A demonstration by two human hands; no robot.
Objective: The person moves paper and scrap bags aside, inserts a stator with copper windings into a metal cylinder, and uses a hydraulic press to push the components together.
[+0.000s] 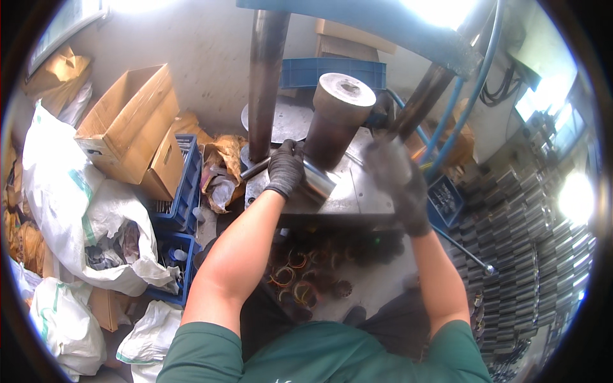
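Bright glare top and right, right hand [399,182] blurred — dark, curved rim

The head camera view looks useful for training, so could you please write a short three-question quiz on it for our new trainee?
1. Multiple choice: where does the open-topped, brown cardboard box stand in the view?
A) At the far right
B) Between the two hands
C) Toward the left

2. True or false: the shiny silver metal cylinder is nearer the dark-gloved left hand than the dark-gloved right hand.

3. Short answer: which of the person's hands looks blurred?

Key:
1. C, toward the left.
2. True; it lies right beside the left hand.
3. The right hand.
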